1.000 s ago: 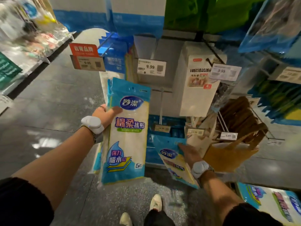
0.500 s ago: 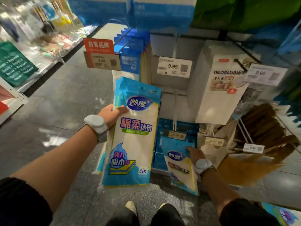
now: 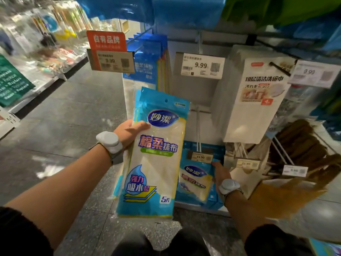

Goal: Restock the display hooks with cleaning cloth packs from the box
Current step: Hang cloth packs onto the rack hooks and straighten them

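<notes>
My left hand (image 3: 129, 131) grips a stack of blue and white cleaning cloth packs (image 3: 156, 156) by the left edge, upright in front of the display. Lower down, my right hand (image 3: 219, 171) holds another cloth pack (image 3: 195, 182) by its top right corner, near a low hook with a 14.90 price tag (image 3: 200, 157). More of the same packs (image 3: 147, 63) hang on the upper left hook. The middle hook behind the 9.99 tag (image 3: 202, 65) carries nothing. The box is not in view.
White dishcloth packs (image 3: 258, 97) hang to the right, with brown and beige goods (image 3: 302, 145) on lower hooks beyond them. A red brand sign (image 3: 107, 41) sticks out at upper left. The aisle floor (image 3: 64, 117) stretches left toward another shelf.
The view has drawn closer to the display and swung a little left. My right hand has lifted its pack slightly toward the low hook. The left hand keeps its stack steady.
</notes>
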Motion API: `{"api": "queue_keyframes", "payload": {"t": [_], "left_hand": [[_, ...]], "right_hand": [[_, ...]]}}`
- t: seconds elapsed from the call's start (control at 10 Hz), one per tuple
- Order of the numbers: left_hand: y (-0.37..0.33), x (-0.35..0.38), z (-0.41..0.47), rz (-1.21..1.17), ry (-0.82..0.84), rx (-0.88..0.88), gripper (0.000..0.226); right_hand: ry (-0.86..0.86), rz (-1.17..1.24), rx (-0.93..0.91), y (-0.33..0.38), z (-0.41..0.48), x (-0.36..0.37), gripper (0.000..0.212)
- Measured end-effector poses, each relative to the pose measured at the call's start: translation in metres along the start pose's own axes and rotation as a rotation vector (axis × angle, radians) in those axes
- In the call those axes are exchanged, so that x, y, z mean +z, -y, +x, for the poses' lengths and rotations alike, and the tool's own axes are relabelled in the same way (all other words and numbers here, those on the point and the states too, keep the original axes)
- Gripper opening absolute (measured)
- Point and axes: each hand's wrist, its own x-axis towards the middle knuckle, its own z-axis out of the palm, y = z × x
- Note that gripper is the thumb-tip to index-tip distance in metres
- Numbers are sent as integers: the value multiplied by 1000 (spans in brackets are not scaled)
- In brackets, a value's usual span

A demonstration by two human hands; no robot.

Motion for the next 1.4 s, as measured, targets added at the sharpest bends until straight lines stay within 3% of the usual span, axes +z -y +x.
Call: {"api": "queue_keyframes", "payload": {"t": [0.1,0.3,0.6,0.7,0.8,0.9,1.0,1.1,1.3,1.4], "left_hand": [[11,-1,12,10,17,26,25],[13,0,12,44,32,21,55],[11,-1,20,159,66,40,64],[14,-1,25,178,51,32,63],[14,2,29,174,57,32,60],[12,5,31,168,58,45,59],[11,7,37,154,71,44,58],[11,10,41,159,90,51,54],[6,17,42,163,98,59,46],[5,18,44,156,85,51,18]], "right_hand": [[59,33,-18,-21,29,-1,29],[-4,33,-34,7,23,-1,29],[68,-236,-131,17,25,10,29],[3,-262,-76,23,38,14,42],[-18,-177,-44,16,48,12,38],[-26,71,32,4,53,7,19],[-3,331,105,9,40,6,20],[20,367,100,11,43,5,22],[30,132,105,11,52,6,32],[51,144,119,18,54,7,25]]}}
